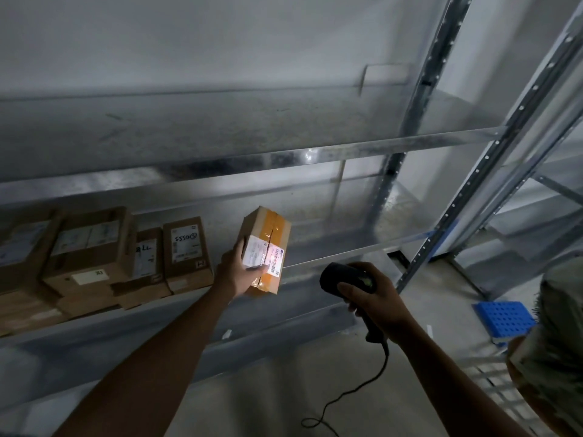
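My left hand [236, 272] grips a small cardboard box [268, 230] sealed with yellow tape, holding it tilted above the front of a metal shelf [331, 257]. A white shipping label [265, 257] with a barcode faces me and is lit brightly. My right hand [375, 298] holds a black corded barcode scanner [344, 277] by its handle, with its head turned toward the label. The scanner's cable [356, 395] hangs down and loops over the floor.
Several labelled cardboard boxes [186, 250] stand in a row at the left of the same shelf. An upper shelf [284, 127] spans above. Perforated steel uprights [492, 171] rise at right. A blue perforated crate [504, 316] lies on the floor at right.
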A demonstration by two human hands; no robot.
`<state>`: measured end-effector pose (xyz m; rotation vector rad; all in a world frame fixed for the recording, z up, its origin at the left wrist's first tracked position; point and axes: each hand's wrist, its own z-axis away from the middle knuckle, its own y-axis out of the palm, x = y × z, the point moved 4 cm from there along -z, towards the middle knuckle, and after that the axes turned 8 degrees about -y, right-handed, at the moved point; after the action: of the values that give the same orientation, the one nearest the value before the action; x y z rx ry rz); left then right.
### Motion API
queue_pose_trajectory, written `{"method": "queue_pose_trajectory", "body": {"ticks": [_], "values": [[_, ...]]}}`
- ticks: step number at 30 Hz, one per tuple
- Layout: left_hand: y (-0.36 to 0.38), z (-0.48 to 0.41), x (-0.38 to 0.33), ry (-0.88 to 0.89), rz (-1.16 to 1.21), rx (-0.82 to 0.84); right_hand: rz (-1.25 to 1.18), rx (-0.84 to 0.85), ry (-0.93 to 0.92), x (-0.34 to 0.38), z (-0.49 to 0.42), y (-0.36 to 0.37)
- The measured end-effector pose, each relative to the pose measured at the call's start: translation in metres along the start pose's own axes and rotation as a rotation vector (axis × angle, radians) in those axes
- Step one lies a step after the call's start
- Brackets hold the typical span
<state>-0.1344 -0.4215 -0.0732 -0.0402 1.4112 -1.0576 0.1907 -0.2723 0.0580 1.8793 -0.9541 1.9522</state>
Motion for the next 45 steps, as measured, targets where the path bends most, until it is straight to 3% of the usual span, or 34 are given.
{"method": "queue_pose_trajectory", "body": {"ticks": [12,17,20,26,32,45], "values": [[-0.006,0.005,0.014,-0.027,0.063,0.004,-0.011,-0.036,0.012,0.002,-0.003,-0.013],[-0.016,0.046,-0.023,0.021,0.130,-0.020,-0.007,-0.032,-0.008,0.002,0.000,-0.012],[-0.007,0.068,-0.048,0.050,0.234,0.062,-0.001,-0.084,0.001,0.002,0.007,-0.009],[0.049,0.098,-0.086,0.085,0.429,0.292,-0.007,-0.269,0.034,-0.008,0.039,-0.015],[0.123,0.135,-0.142,0.109,0.593,0.483,0.050,-0.471,0.104,-0.021,0.067,-0.072],[0.257,0.164,-0.283,0.206,0.440,0.648,-0.026,-0.769,0.079,-0.058,0.103,-0.233]]}}
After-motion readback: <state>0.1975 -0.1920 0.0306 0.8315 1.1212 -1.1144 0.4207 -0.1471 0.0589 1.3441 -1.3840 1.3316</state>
